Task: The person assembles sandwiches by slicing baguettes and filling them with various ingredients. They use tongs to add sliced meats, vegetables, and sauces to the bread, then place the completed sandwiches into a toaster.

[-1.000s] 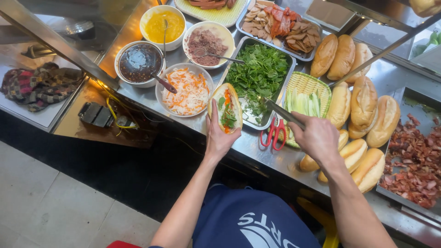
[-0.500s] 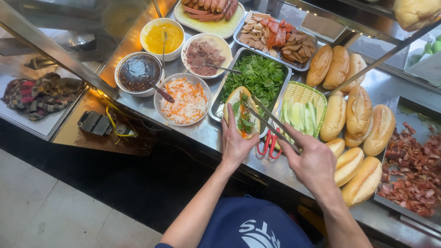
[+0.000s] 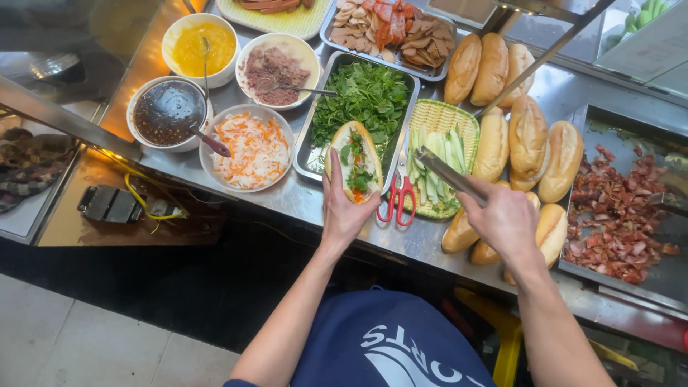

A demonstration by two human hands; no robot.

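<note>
The left hand [image 3: 344, 208] cups an open filled baguette [image 3: 354, 169] over the near edge of the herb tray [image 3: 362, 100]. The right hand [image 3: 505, 218] grips closed metal tongs [image 3: 448, 174] above the cucumber basket [image 3: 441, 154]. Red scissors [image 3: 398, 197] lie between them on the desk [image 3: 287, 197]; bread loaves [image 3: 527, 136] crowd the right.

The right hand [image 3: 505, 218] hides the tongs' [image 3: 448, 174] grip end and parts of the bread rolls [image 3: 552, 233] beneath it. The picture's top edge cuts off the sliced-meat tray [image 3: 387, 25] and the yellow plate [image 3: 276, 18]. The pan of chopped meat [image 3: 616, 208] runs off the right edge.
</note>
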